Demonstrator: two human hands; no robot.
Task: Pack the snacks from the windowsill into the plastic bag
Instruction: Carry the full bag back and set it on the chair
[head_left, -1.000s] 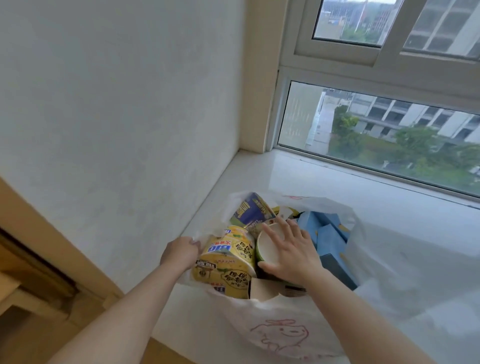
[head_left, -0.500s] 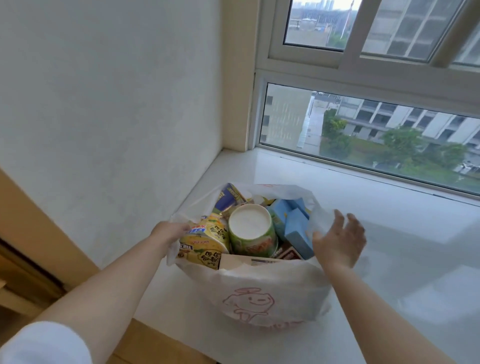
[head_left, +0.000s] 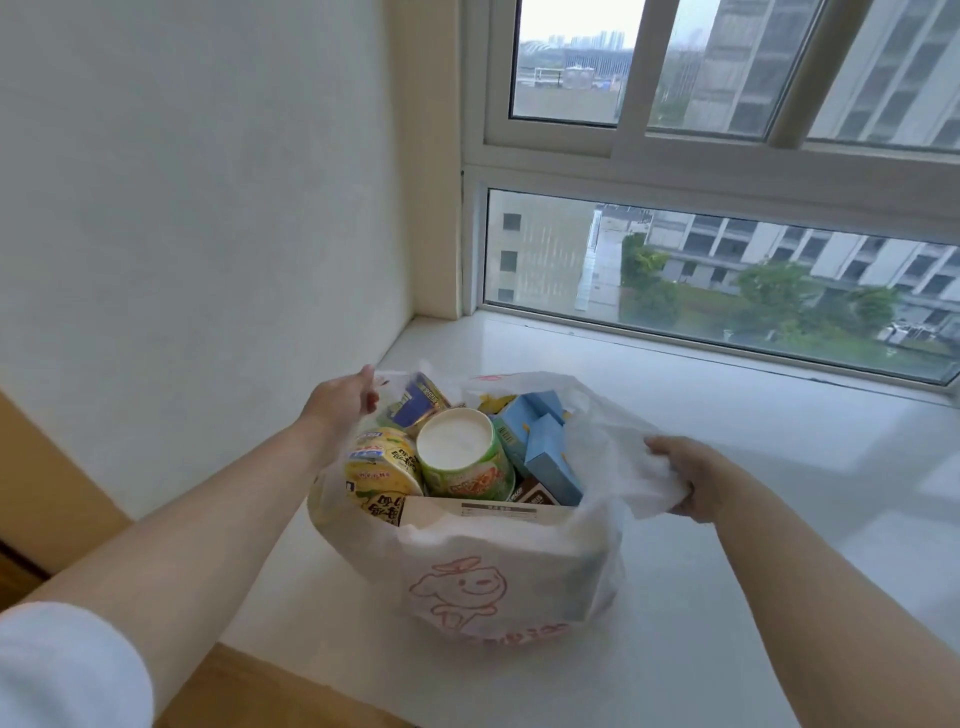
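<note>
A white plastic bag (head_left: 498, 582) with a red cartoon print stands on the windowsill (head_left: 727, 597), its mouth wide. Inside are a yellow noodle cup (head_left: 382, 467), a green cup (head_left: 462, 462) with its white base up, a blue-purple cup (head_left: 418, 400), light blue boxes (head_left: 540, 441) and a flat cardboard box (head_left: 483, 514). My left hand (head_left: 340, 402) grips the bag's left edge at the rim. My right hand (head_left: 691, 478) grips the bag's right handle and pulls it outward.
The white wall (head_left: 208, 234) stands close on the left. The window (head_left: 727, 275) runs along the back of the sill. A wooden edge (head_left: 260, 686) borders the sill at the near side.
My right hand went from hovering open beside the bag to gripping its right handle. My left hand slid up along the left rim. The camera view rose.
</note>
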